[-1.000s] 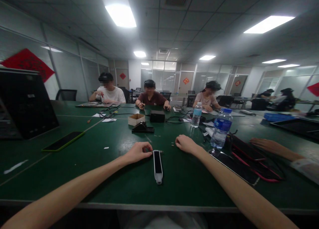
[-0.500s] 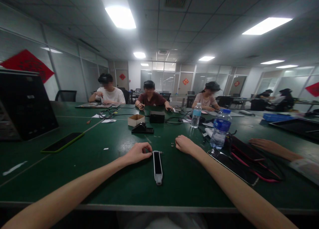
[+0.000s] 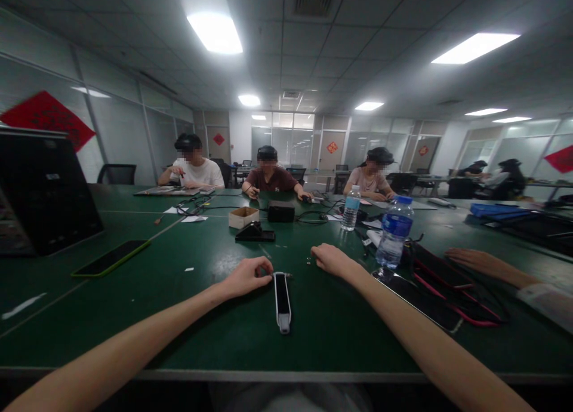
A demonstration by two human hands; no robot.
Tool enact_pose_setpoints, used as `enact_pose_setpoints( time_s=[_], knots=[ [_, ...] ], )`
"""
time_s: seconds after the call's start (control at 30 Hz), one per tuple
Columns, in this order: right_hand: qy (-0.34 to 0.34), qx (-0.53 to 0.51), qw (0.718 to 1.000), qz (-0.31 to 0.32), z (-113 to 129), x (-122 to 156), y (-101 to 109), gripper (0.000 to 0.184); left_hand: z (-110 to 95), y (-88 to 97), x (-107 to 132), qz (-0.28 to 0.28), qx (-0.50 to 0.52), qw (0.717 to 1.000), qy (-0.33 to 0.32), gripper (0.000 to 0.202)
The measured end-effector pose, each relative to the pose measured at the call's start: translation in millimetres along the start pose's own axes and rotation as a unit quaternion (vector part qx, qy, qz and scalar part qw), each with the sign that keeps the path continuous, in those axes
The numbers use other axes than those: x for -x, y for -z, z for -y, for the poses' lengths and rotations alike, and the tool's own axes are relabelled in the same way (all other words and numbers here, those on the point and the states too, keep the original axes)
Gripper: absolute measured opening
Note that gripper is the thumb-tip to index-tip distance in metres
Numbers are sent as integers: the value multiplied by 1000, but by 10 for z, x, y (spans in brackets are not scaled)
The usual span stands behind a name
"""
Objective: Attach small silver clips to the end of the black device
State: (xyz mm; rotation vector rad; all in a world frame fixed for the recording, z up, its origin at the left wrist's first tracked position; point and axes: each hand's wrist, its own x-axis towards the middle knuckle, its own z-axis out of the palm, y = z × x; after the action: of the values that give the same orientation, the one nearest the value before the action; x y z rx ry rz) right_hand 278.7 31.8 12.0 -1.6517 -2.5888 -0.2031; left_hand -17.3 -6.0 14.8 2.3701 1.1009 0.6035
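A slim device with a white frame and black top strip lies on the green table, its long side pointing towards me. A thin metal pin sticks out sideways at its far end. My left hand is closed in a pinch at that end's left corner; what lies between the fingertips is too small to make out. To the right, my right hand rests on the table with fingers curled down, the fingertips hidden. Just left of it lie two tiny rings, apart from the fingers.
Ahead are a black stand, an open cardboard box and a black box. On the right stand bottles beside a dark phone and another person's hand. A green-edged phone lies left. Several people sit beyond.
Both hands and the device stay almost where they were. The whole view has shifted very slightly. Across the table, one person's hand by the face has moved a little.
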Motion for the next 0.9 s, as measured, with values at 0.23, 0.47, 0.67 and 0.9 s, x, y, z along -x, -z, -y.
enact_pose_setpoints(
  time_s=[0.23, 0.47, 0.67, 0.9],
  knots=[
    [11, -13, 1000, 0, -42, -11, -40, 16, 1, 0, -9, 4, -10, 1000, -2, 24],
    [-11, -30, 999, 6, -23, -4, -28, 12, 6, -7, -9, -1, -12, 1000, -12, 24],
    [-37, -28, 999, 9, 36, 22, 35, 13, -8, -13, -7, -6, -13, 1000, -11, 23],
    [-57, -9, 998, 0, 119, 32, 53, 18, -21, -2, 1, -1, -9, 1000, -7, 23]
  ],
)
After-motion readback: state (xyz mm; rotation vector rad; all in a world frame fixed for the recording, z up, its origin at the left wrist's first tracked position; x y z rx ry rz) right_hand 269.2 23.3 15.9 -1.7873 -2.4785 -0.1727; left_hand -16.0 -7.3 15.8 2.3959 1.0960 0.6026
